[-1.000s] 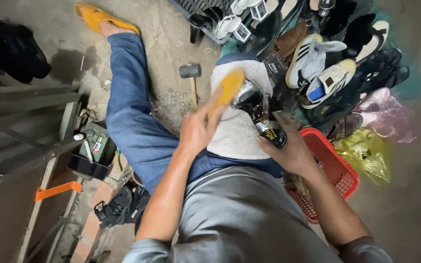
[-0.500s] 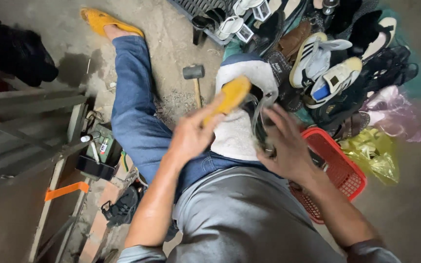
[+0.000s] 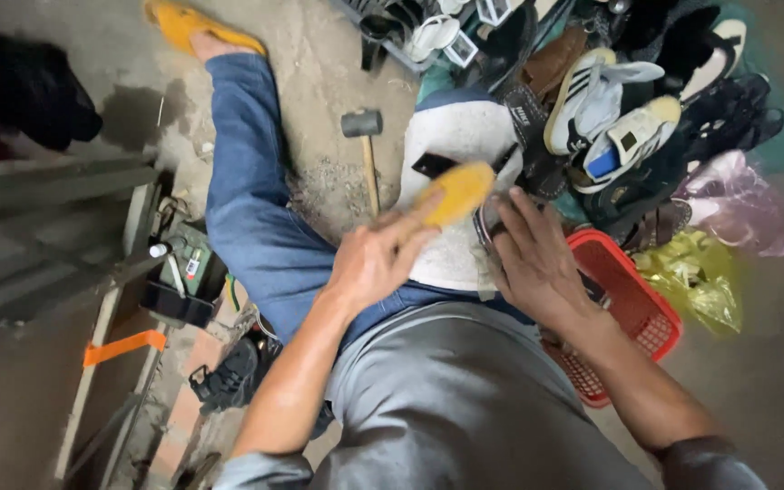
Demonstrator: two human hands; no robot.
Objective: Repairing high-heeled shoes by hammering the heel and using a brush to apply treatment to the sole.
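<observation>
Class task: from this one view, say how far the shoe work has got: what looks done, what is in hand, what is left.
Done: nothing shows as finished. In hand: the left hand holds a yellow brush over the lap; the right hand steadies a dark sandal, mostly hidden. Left: a pile of shoes waits beyond, and the hammer lies unused.

I see all this through 1 camera on my head, looking steeply down over my chest and lap. It sits close: my grey shirt (image 3: 446, 399) fills the lower middle of the frame, my left hand (image 3: 378, 263) and right hand (image 3: 533, 259) lie at centre, and the concrete floor (image 3: 319, 54) runs to the upper edge.
</observation>
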